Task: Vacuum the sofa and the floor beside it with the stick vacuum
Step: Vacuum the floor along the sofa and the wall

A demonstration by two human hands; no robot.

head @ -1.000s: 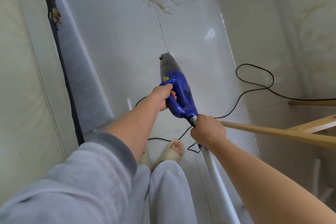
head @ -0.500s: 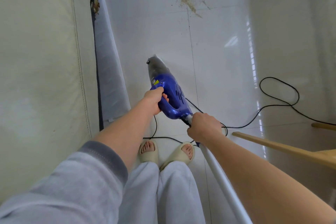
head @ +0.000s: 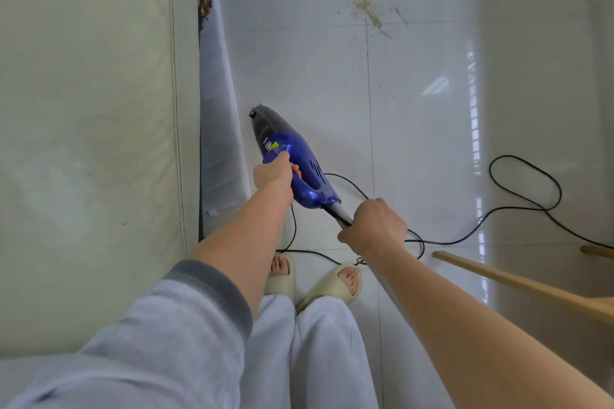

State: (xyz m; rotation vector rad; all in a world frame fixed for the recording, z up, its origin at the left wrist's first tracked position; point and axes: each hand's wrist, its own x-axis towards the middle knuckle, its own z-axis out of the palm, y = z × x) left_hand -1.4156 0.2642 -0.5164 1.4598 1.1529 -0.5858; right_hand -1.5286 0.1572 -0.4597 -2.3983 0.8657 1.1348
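Note:
I hold a blue stick vacuum (head: pixel 310 173) over the white tiled floor (head: pixel 415 129); its dark grey dust cup points away from me. My left hand (head: pixel 274 173) grips the blue handle of the vacuum. My right hand (head: pixel 373 226) grips the pale tube just below the blue body; the rest of the tube is hidden behind my right arm. The cream sofa (head: pixel 89 129) fills the left side. A patch of brownish crumbs (head: pixel 368 12) lies on the tiles farther ahead.
The vacuum's black power cord (head: pixel 525 189) loops over the floor to the right and runs past my sandalled feet (head: pixel 312 279). A wooden furniture leg (head: pixel 518 282) juts in from the right. A white panel (head: pixel 219 129) leans along the sofa's edge.
The view has swung left, so the sofa takes up more of the frame. The vacuum has shifted left toward the sofa. Both hands keep their grip.

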